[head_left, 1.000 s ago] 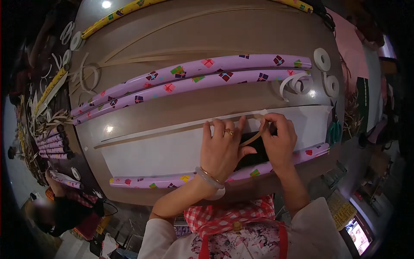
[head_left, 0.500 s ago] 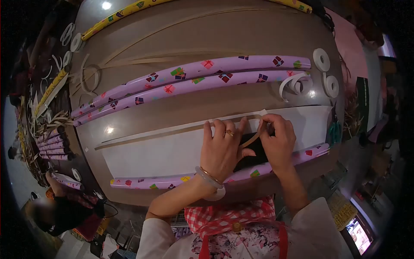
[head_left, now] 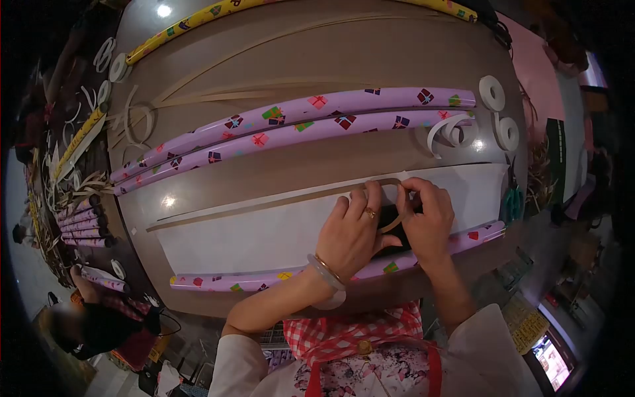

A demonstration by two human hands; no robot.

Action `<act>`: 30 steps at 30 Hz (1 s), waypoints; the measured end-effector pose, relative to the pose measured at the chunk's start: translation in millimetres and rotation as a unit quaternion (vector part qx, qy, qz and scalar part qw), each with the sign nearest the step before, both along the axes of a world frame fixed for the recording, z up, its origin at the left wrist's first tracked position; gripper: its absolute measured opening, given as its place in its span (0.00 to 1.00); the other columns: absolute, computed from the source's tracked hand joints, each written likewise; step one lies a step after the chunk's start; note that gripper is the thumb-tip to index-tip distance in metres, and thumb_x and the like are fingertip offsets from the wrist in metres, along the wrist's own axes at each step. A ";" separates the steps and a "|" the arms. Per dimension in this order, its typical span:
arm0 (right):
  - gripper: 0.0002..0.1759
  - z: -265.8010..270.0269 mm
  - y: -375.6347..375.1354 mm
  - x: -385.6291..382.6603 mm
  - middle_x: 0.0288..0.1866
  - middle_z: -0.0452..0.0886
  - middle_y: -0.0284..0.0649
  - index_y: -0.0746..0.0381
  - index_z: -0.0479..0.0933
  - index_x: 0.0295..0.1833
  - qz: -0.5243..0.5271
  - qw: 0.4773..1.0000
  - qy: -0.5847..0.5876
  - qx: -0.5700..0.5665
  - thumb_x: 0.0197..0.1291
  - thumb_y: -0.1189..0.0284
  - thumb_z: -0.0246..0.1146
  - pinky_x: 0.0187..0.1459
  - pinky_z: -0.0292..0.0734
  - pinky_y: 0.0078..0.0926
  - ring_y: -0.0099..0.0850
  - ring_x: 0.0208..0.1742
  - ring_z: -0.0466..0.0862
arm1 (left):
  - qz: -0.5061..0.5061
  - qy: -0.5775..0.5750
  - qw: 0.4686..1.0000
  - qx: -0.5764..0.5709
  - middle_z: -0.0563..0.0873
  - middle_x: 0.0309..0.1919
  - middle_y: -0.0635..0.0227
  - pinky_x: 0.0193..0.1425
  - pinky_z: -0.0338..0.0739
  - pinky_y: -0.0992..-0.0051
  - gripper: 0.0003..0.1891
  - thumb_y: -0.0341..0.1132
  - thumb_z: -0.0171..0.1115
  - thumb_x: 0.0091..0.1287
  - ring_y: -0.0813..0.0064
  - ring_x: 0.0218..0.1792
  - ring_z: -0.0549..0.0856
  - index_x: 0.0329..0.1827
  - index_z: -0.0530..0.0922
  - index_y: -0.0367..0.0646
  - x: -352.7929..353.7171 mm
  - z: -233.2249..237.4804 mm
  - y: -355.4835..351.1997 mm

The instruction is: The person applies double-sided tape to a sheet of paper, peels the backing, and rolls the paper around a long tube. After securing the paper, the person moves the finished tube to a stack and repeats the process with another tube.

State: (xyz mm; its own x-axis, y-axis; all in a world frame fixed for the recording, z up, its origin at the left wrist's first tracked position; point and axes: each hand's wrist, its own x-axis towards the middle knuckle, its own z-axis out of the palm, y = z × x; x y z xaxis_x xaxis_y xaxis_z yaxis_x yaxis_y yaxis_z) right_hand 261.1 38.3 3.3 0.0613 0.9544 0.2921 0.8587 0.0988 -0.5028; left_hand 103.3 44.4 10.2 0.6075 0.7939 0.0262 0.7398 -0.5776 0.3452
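A long white sheet point(head_left: 238, 245) of wrapping paper lies before me, its near edge wound into a purple printed roll point(head_left: 228, 282). Along the far edge runs a narrow brown strip point(head_left: 264, 207), which bends into a loop between my hands. My left hand point(head_left: 352, 231) rests on the paper, fingertips on the strip by the far edge and thumb held apart. To its right, my right hand point(head_left: 428, 215) pinches the strip between thumb and fingers. A dark patch point(head_left: 395, 249) shows on the sheet beneath my hands.
Two purple gift-print rolls point(head_left: 304, 127) lie beyond the sheet. Rolls of white tape point(head_left: 491, 92) sit at the right, near teal-handled scissors point(head_left: 514, 202). Loose brown strips point(head_left: 231, 49) and a yellow roll point(head_left: 192, 20) lie farther back. Another person point(head_left: 99, 327) is at the lower left.
My left hand has slid right along the sheet's far edge, closer to my right hand. The strip between them now bends in a tighter loop. My right hand stays nearly in place.
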 end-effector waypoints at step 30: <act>0.08 -2.2 9.0 27.7 0.38 0.79 0.38 0.60 0.78 0.39 0.003 0.997 0.075 0.000 0.55 0.82 0.61 0.37 0.75 0.34 0.38 0.35 0.79 | 0.004 -0.056 0.996 -0.071 0.67 0.62 0.57 0.63 0.71 0.63 0.43 0.63 0.60 0.58 0.57 0.61 0.71 0.64 0.70 0.31 17.1 -2.7 3.6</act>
State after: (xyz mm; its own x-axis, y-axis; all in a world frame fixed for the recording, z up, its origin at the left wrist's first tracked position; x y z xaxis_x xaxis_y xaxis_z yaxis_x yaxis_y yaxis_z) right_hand 288.8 47.3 1.1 0.0977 0.9549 0.2804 0.7731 0.1046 -0.6256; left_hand 120.4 48.0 7.5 0.6010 0.7990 -0.0200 0.6963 -0.5111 0.5039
